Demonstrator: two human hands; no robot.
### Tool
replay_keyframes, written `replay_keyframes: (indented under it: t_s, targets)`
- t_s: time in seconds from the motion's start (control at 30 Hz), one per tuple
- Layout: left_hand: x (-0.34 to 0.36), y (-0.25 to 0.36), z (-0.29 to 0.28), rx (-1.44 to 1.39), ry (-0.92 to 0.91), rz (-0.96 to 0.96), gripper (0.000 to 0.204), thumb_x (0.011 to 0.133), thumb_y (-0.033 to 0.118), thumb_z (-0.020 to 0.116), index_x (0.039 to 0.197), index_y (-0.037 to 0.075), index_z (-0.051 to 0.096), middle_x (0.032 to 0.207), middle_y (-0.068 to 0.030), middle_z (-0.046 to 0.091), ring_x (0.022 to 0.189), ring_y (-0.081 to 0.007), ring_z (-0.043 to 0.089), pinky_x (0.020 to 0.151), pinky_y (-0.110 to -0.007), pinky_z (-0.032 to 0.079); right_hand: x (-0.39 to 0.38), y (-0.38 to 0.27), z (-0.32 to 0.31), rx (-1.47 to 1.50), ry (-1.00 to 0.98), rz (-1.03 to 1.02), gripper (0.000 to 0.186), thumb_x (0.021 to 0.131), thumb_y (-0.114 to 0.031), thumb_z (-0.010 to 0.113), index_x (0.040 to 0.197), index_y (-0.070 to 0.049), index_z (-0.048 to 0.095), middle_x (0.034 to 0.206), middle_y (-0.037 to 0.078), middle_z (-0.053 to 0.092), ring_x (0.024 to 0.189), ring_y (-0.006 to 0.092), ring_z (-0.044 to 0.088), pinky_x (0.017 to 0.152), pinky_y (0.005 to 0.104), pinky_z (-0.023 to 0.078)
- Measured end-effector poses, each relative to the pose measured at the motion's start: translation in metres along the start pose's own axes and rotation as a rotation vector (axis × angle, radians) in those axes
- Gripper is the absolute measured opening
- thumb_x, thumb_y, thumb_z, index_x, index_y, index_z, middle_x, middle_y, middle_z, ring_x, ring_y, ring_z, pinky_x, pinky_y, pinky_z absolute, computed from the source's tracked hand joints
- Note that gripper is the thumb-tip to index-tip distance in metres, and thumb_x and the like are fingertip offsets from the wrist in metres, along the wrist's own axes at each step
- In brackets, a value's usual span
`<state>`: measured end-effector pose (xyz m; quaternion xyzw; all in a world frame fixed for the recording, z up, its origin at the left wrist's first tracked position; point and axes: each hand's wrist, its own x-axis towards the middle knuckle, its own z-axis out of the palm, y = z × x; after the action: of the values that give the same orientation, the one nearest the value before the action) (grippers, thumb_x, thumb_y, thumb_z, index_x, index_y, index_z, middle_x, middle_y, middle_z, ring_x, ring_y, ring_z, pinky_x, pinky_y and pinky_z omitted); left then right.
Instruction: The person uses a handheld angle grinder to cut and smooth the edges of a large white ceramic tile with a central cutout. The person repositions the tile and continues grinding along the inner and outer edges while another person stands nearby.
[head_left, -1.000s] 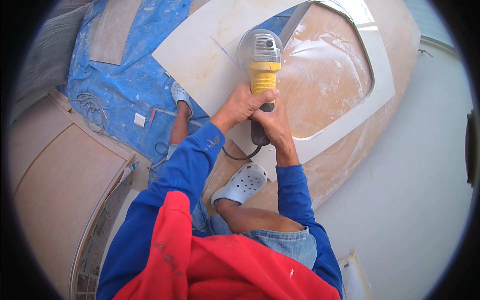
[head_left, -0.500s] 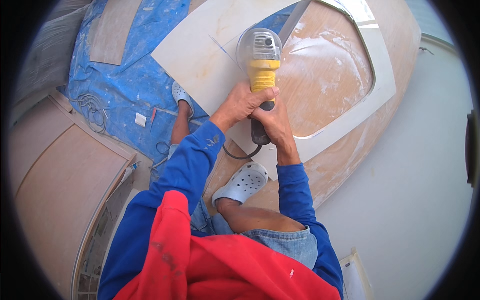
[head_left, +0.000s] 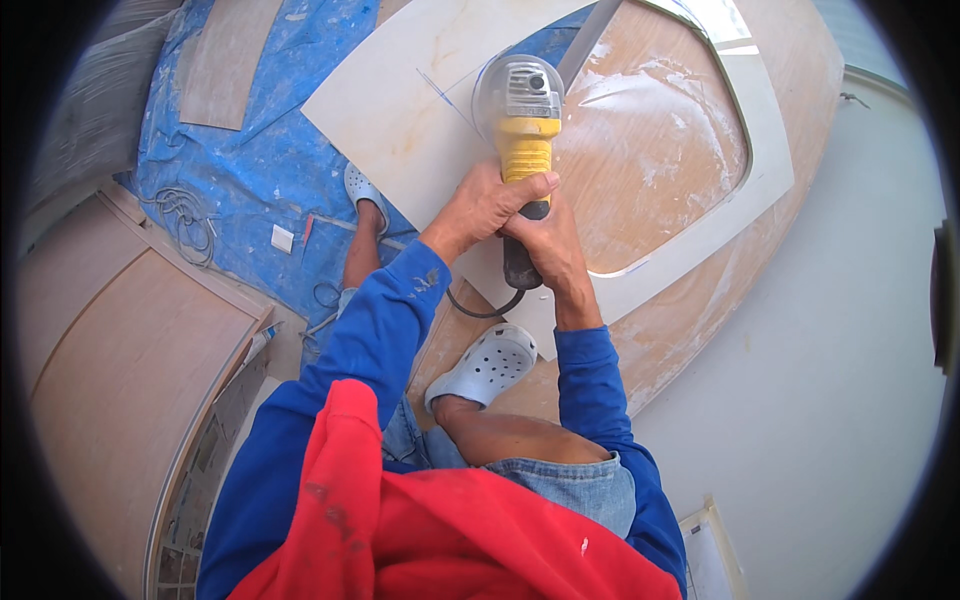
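A yellow angle grinder [head_left: 526,152] with a grey head and a black rear grip is held in both of my hands. My left hand [head_left: 484,205] is wrapped round its yellow body from the left. From the right, my right hand [head_left: 551,243] closes on the black grip. The rounded, greyish guard or disc at the head lies over the inner edge of an off-white panel [head_left: 395,85] with a large cut-out; its contact there is hidden. Through the opening shows a wooden board [head_left: 640,150] streaked with white dust. A black cord [head_left: 478,312] loops from the grip's rear.
Blue sheeting [head_left: 290,165] covers the floor at left, with a coiled cable [head_left: 185,222], a small white square [head_left: 282,238] and a thin board [head_left: 232,60] on it. A curved wooden panel [head_left: 140,350] stands at left. My clog [head_left: 485,365] is close below the cord.
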<state>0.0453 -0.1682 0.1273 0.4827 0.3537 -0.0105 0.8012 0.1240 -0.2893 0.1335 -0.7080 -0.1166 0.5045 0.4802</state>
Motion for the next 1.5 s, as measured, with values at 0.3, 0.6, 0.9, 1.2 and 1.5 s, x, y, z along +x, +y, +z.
replay_keyframes:
  t_s: [0.3, 0.6, 0.9, 1.2, 1.5]
  targets:
    - [0.0011, -0.0030, 0.0000, 0.011, 0.016, 0.023, 0.049, 0.093, 0.045, 0.078, 0.111, 0.000, 0.073, 0.097, -0.0071, 0.073, 0.087, -0.0137, 0.068, 0.077, -0.032, 0.055, -0.0016, -0.0031, 0.0012, 0.021, 0.013, -0.013, 0.046, 0.085, -0.020, 0.081, 0.121, 0.002, 0.064, 0.103, 0.008, 0.071, 0.091, 0.0163, 0.069, 0.082, 0.0309, 0.056]
    - [0.0002, -0.0006, -0.0021, -0.010, -0.014, -0.021, 0.051, 0.093, 0.043, 0.079, 0.119, 0.000, 0.069, 0.106, -0.0056, 0.071, 0.096, -0.0124, 0.066, 0.084, -0.030, 0.054, -0.0020, -0.0068, 0.0026, -0.004, 0.027, 0.005, 0.046, 0.084, -0.021, 0.081, 0.120, 0.002, 0.064, 0.102, 0.008, 0.071, 0.091, 0.0163, 0.069, 0.082, 0.0309, 0.056]
    - [-0.0016, -0.0017, -0.0028, 0.022, -0.029, -0.014, 0.051, 0.093, 0.040, 0.079, 0.123, 0.001, 0.067, 0.112, -0.0036, 0.069, 0.100, -0.0110, 0.063, 0.089, -0.029, 0.053, -0.0026, 0.0003, 0.0029, 0.003, 0.023, -0.062, 0.047, 0.084, -0.022, 0.082, 0.120, 0.001, 0.064, 0.104, 0.007, 0.070, 0.093, 0.0155, 0.068, 0.083, 0.0309, 0.055]
    - [0.0003, -0.0036, -0.0029, 0.009, -0.012, 0.013, 0.049, 0.093, 0.043, 0.077, 0.117, 0.000, 0.070, 0.104, -0.0057, 0.071, 0.094, -0.0128, 0.066, 0.083, -0.031, 0.054, -0.0033, -0.0062, 0.0020, -0.017, 0.045, -0.025, 0.049, 0.083, -0.022, 0.083, 0.121, 0.001, 0.063, 0.105, 0.007, 0.070, 0.094, 0.0152, 0.068, 0.083, 0.0311, 0.056]
    - [-0.0001, -0.0047, -0.0013, 0.009, 0.003, 0.069, 0.049, 0.094, 0.044, 0.078, 0.114, -0.001, 0.071, 0.101, -0.0067, 0.072, 0.091, -0.0132, 0.067, 0.081, -0.032, 0.055, -0.0017, -0.0015, 0.0026, -0.021, 0.037, -0.082, 0.052, 0.083, -0.021, 0.083, 0.124, 0.001, 0.060, 0.108, 0.008, 0.069, 0.096, 0.0154, 0.067, 0.085, 0.0315, 0.056]
